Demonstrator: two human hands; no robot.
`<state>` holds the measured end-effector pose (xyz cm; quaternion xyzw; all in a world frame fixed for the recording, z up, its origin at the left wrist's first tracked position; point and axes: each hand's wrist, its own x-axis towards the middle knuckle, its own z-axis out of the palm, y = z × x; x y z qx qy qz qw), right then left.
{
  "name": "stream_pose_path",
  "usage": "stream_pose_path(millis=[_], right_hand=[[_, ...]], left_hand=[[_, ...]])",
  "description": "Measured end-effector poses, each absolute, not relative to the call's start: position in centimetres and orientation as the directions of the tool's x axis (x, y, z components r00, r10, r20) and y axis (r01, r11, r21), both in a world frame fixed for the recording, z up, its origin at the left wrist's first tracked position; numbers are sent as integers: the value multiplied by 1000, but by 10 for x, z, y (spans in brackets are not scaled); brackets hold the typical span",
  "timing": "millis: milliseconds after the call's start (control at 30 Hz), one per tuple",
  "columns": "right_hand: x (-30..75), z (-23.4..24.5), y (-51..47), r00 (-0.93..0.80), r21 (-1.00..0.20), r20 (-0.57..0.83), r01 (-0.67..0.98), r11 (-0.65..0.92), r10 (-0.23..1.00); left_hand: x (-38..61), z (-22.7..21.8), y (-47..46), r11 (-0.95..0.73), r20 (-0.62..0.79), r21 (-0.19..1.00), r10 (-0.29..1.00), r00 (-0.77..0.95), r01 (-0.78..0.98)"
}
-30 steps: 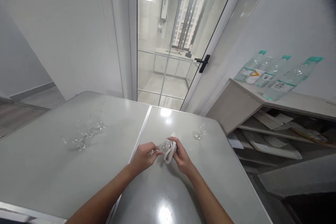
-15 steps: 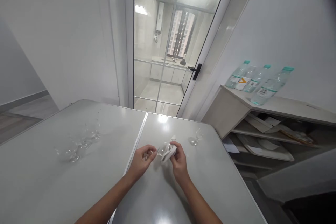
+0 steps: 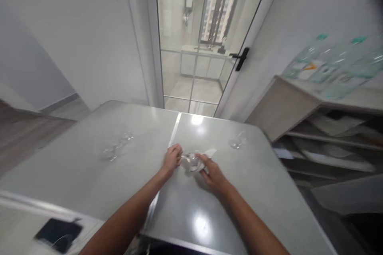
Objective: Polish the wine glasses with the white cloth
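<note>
Over the middle of the table [image 3: 239, 191], my left hand [image 3: 172, 157] is closed at the left end of a clear, shiny object [image 3: 193, 162]. It looks like a pair of transparent glasses, though blur hides its exact shape. From the right, my right hand [image 3: 211, 169] pinches a white cloth [image 3: 210, 153] against that object, with one corner sticking out past the fingers. Apart from both hands, a similar clear piece [image 3: 235, 144] lies to the right. More clear pieces [image 3: 112, 152] lie in a row on the left half of the table.
A metal seam [image 3: 176, 123] divides the tabletop. Behind it stands a glass door [image 3: 203, 83] with a black handle [image 3: 241, 59]. Several plastic bottles [image 3: 311, 61] top a shelf unit [image 3: 296, 107] on the right. A dark flat object [image 3: 60, 234] lies at lower left.
The view has shifted down and left, and now takes in the table's near edge. My left fingers have curled tighter, and the cloth now spreads out beyond my right hand.
</note>
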<state>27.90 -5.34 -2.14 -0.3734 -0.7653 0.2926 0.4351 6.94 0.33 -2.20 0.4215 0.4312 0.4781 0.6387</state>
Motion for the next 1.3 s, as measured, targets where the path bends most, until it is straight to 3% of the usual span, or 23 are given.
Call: stream_pose_path(millis=[67,133,200,267,367,433,500,567,633,700,800,867,933,1067,1133,1200,1300], right_hand=[[275,-25,-52,-170,-890,364,229,396,916],[267,-27,-50,-49,-981,193,6,193,980],[260,-25,-49,-53,-972,5,-237,-8,999],[256,-22,-48,-104,-916,-97,-379,-129,990],[258,-16,-51,-115,-947,-32,-315,-67,993],[261,-15,-55,-120,-991,100,-105,88,988],[264,-16,-59,-172,-967,210,107,230,962],[263,-18,-61,-162,-943,254,178,282,953],[261,-19,-59,-55,-975,210,63,213,976],[259,-18,-55,35,-984,77,-156,82,996],[259,-13,-51,-34,-949,-23,-312,-33,999],[261,-9,-53,-85,-975,52,-220,32,995],[263,-9,-55,-107,-984,179,-3,179,978],[272,-19,-57,-229,-768,444,401,499,866],[277,-24,-56,-352,-640,518,446,626,780],[279,-27,-54,-430,-596,528,427,680,732],[273,-23,-54,-250,-795,464,305,524,850]], left_hand=[[68,-16,-2,0,19,982,994,103,-188],[64,-12,-6,-249,251,968,966,64,-39],[60,-9,-9,-468,460,879,883,96,94],[56,-7,-11,-582,559,803,810,178,128],[57,-7,-9,-480,471,876,870,142,36],[60,-7,-6,-244,249,964,967,42,-108],[62,-6,-2,-3,17,968,998,55,-251],[63,-5,0,104,-72,947,991,116,-304],[62,-4,-2,29,7,961,991,132,-273],[60,-3,-6,-167,194,970,971,142,-179],[59,-4,-12,-346,352,936,926,138,-65],[61,-7,-12,-255,266,960,960,90,-111],[63,-11,-9,-105,125,969,989,77,-225],[67,-21,2,79,-29,924,990,137,-375],[67,-22,4,155,-95,912,980,172,-380],[64,-20,3,180,-120,924,974,192,-337],[58,-15,-3,-29,60,982,985,161,-185]])
